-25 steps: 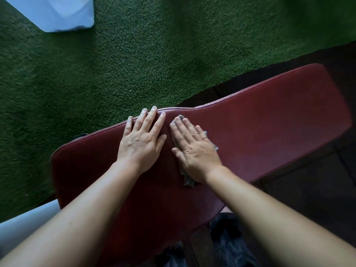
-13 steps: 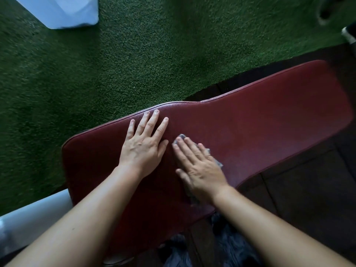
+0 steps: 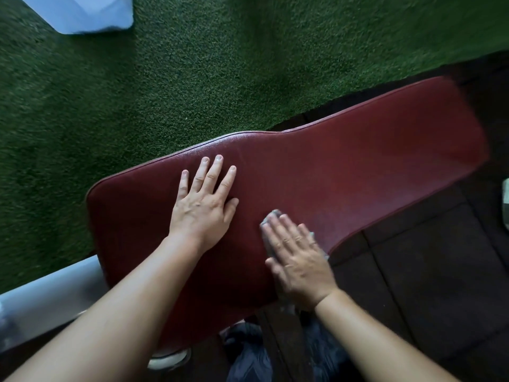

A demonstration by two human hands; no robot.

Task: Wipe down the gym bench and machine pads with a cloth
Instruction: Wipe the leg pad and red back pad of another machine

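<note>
The left hand (image 3: 202,208) lay flat on the red bench (image 3: 358,166), fingers (image 3: 213,175) spread. At its four o'clock the right hand (image 3: 298,264), fingers straight together, pressed the grey cloth (image 3: 271,216).

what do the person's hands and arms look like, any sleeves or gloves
No sleeves show: the left forearm and right forearm are bare to the frame's edge. The left hand and right hand wear no gloves, rings or wrist bands; the nails look short.
</note>
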